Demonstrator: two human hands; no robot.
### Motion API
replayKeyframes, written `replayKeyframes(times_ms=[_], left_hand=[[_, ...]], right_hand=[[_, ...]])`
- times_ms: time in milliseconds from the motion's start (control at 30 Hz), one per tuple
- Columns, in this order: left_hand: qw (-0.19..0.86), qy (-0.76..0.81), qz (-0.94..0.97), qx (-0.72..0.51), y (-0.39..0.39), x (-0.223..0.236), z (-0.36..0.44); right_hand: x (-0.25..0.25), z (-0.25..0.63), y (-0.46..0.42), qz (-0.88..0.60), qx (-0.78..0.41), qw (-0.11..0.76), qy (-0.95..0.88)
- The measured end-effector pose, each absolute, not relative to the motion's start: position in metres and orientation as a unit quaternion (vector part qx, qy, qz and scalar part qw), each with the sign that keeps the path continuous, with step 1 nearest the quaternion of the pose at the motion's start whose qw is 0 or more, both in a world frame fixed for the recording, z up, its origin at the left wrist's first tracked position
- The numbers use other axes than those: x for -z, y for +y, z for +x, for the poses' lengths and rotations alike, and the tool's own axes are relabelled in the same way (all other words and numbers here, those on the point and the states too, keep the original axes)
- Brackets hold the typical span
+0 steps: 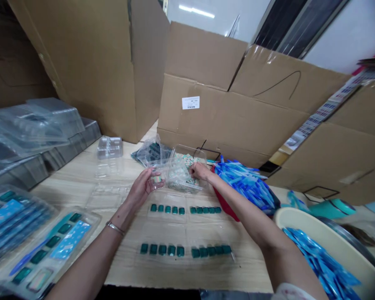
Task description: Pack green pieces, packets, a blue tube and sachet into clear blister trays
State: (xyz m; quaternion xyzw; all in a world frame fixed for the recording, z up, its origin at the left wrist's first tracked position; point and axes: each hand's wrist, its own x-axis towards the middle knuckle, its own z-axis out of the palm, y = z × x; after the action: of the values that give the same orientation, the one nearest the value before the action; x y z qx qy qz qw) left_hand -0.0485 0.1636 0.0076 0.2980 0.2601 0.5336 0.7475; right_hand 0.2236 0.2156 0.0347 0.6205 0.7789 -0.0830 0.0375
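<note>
Pinching a small clear piece (157, 181) in L hand (140, 187), fingers curled narrow round it; a pale striped bit shows inside, too small to tell what. R hand (200, 171) is at the edge of a clear tray (179, 177) of pale pkts (187, 160), fingers bunched narrow, can't tell if gripping. Piece is just beside tray, hands close together, tray sitting tilted on table (81, 175). Thin metal bangle (115, 228) on L wrist.

Below hands, clear blisters (165, 233) lie flat w/ 4 short rows of green blocks (167, 209), 2 rows farther, 2 nearer. Just behind tray, dark bag (151, 152) in clear plastic; empty clear blister (109, 146) stands farther L. Stacked clear trays (34, 125) up L, filled blue-and-green trays (46, 246) lower L. To R of R hand, heap of blue sachets (243, 185) on red bag (225, 206); more blue sachets (321, 262) in cream basin (300, 225), lower R. Big cardboard boxes (200, 112) stand open behind table, w/ white label (190, 102) on one.
</note>
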Motion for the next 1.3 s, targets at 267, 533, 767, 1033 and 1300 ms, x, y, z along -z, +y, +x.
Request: replayKeyframes(times_ms=[267,533,767,1033,1300], left_hand=[[0.749,0.261,0.294,-0.533,0.165,-0.006,-0.049],[0.745,0.272,0.297,-0.532,0.164,-0.009,-0.049],[0.746,0.267,0.299,-0.532,0.165,-0.008,-0.050],[0.761,0.233,0.311,-0.520,0.164,-0.001,-0.045],[0.768,0.203,0.346,-0.500,0.159,0.001,-0.041]], right_hand=[[-0.032,0.220,0.212,0.627,0.048,0.045,0.776],[-0.040,0.213,0.207,0.607,0.063,0.078,0.788],[-0.055,0.227,0.211,0.600,0.076,0.044,0.795],[-0.107,0.180,0.177,0.526,0.358,-0.289,0.715],[-0.091,0.113,0.166,0.455,0.374,-0.195,0.784]])
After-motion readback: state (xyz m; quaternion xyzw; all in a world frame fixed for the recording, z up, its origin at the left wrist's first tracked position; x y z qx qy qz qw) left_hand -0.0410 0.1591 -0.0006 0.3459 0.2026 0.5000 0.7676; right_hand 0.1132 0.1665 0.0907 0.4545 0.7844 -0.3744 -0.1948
